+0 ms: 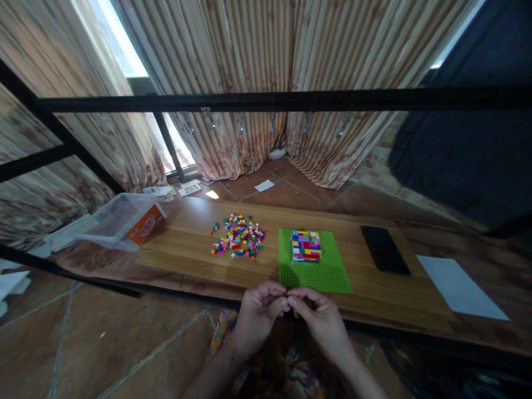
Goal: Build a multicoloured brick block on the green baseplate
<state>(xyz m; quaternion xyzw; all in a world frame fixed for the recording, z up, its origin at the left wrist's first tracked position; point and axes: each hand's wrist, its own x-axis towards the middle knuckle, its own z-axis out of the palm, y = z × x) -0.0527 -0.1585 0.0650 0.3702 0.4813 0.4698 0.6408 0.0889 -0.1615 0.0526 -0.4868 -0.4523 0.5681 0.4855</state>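
My left hand and my right hand meet at the near edge of the wooden board, fingertips pinched close together. Between them is something small and dark, perhaps greenish, mostly covered by the fingers; its kind cannot be made out. Just beyond my hands lies a green baseplate. On it stands a low block built from multicoloured toy bricks. To the left, a loose pile of small coloured bricks is spread on the board.
A clear plastic box with an orange label stands at the board's left end. Right of the baseplate lies a black phone, then a white sheet of paper. A black metal bar crosses in front of the curtains.
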